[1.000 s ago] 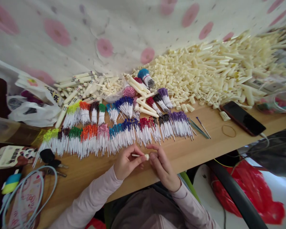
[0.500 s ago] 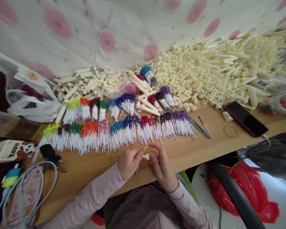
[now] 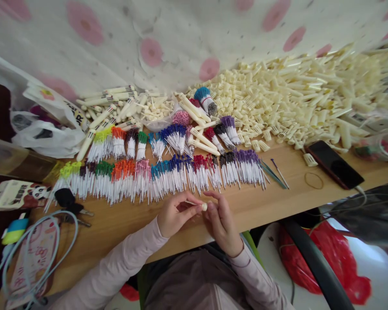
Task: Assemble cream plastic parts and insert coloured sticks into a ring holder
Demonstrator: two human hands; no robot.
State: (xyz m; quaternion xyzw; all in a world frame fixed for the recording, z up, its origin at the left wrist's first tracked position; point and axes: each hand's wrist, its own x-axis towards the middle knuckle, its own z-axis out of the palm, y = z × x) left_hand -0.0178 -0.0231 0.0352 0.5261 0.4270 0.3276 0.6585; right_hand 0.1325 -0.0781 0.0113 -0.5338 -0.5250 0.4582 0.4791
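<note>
My left hand (image 3: 176,215) pinches a small cream plastic pen part (image 3: 204,207) between thumb and forefinger. The part has a round ribbed end pointing right, and a thin pale stem runs back into the left hand, where the rest is hidden. Close to the round end is my right hand (image 3: 224,226), its forefinger stretched out and its thumb apart from it; I cannot tell whether it touches the part. Both hands are over the table's front edge, just below a row of white pen refills (image 3: 163,185) with coloured tops, sorted by colour.
Bundled refills (image 3: 228,129) stand behind the row. A large heap of cream pen parts (image 3: 294,99) fills the back right, and assembled pens (image 3: 110,103) lie back left. Tweezers (image 3: 273,173), a phone (image 3: 334,163) and a rubber band (image 3: 313,181) are right; keys (image 3: 80,215) and a cable (image 3: 73,241) left.
The left thumb and forefinger have opened wider around the pen part, which sits slightly higher and further right. The right fingers have eased off its end. The camera view has shifted slightly.
</note>
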